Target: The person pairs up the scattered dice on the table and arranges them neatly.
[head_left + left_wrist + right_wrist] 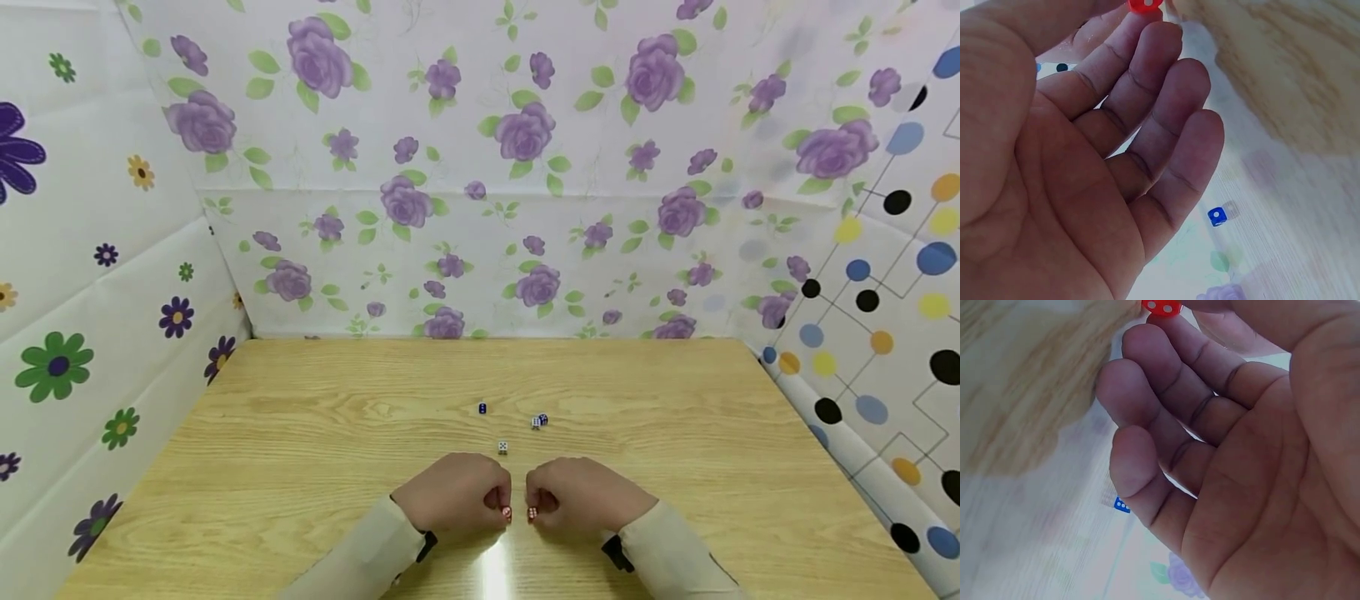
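Side by side near the front of the table, my two hands each pinch a red die between thumb and forefinger. In the head view the left hand holds one red die, and the right hand holds the other red die, with a narrow gap between them. White pips show on the left die and the right die in the wrist views. Just beyond the hands lies a white die. Farther back, another white die sits against a blue die.
A second blue die lies farther back and to the left on the wooden table. Flowered cloth hangs behind the table's far edge, with patterned sheets along the left and right sides.
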The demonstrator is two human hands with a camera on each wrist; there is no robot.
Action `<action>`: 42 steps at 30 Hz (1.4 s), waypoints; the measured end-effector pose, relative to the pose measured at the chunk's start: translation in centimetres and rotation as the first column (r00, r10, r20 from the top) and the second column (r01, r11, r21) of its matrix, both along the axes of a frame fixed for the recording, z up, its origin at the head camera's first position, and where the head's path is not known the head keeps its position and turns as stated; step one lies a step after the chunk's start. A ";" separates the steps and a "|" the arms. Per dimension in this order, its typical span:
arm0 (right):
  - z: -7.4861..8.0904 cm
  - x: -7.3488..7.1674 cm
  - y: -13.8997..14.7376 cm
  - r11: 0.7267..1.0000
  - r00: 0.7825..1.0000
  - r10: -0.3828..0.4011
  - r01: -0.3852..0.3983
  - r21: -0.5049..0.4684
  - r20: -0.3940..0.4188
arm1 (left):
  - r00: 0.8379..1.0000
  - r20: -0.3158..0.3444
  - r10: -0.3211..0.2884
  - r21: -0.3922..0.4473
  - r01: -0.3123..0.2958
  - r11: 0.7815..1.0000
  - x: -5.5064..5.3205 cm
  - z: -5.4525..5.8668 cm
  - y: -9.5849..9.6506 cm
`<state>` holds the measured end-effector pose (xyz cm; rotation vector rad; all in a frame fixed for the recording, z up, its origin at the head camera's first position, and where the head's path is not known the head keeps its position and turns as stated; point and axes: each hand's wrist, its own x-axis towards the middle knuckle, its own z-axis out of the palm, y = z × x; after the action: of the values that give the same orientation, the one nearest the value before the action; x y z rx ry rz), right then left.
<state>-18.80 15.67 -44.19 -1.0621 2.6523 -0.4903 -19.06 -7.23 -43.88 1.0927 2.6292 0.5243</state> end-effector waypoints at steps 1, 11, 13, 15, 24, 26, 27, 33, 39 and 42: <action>0.0 0.0 0.0 1.000 1.000 0.001 -0.001 -0.002 -0.001 | 1.000 -0.002 -0.003 -0.001 0.003 1.000 0.0 0.0 0.0; 0.0 0.1 0.3 1.000 0.999 -0.016 0.016 -0.013 0.036 | 1.000 0.012 0.005 -0.007 -0.005 1.000 0.2 0.0 0.1; 0.0 0.2 0.2 1.000 0.999 -0.013 0.014 -0.016 0.033 | 1.000 0.021 0.009 -0.003 -0.009 1.000 0.3 0.2 0.0; 0.0 0.2 0.1 1.000 1.000 -0.009 0.010 -0.018 0.025 | 1.000 0.027 0.013 0.000 -0.013 1.000 0.5 0.4 -0.1; 0.0 0.3 -0.2 1.000 0.999 -0.003 0.003 -0.018 0.034 | 1.000 0.023 -0.001 -0.010 0.002 1.000 0.6 0.6 0.0; 0.0 0.3 -0.3 1.000 0.999 0.001 0.000 -0.018 0.044 | 1.000 0.019 -0.006 -0.014 0.006 1.000 0.6 0.5 0.1; 0.0 0.3 -0.3 1.000 0.999 0.002 -0.001 -0.019 0.049 | 1.000 0.018 -0.006 -0.016 0.006 1.000 0.7 0.4 0.1; 0.0 0.4 -0.4 1.000 0.999 0.001 -0.001 -0.010 0.042 | 1.000 0.022 -0.010 -0.017 0.010 1.000 0.7 0.1 0.4; -0.1 0.3 -0.3 1.000 0.999 0.010 -0.010 -0.016 0.036 | 1.000 0.021 -0.013 -0.013 0.013 1.000 0.7 0.1 0.5; -0.1 0.3 -0.3 1.000 0.999 0.008 -0.008 -0.015 0.036 | 1.000 0.029 -0.003 -0.013 0.003 1.000 0.6 0.0 0.4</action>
<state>-18.49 15.38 -44.27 -1.0578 2.6161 -0.5235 -18.45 -6.79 -43.86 1.0772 2.6024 0.5176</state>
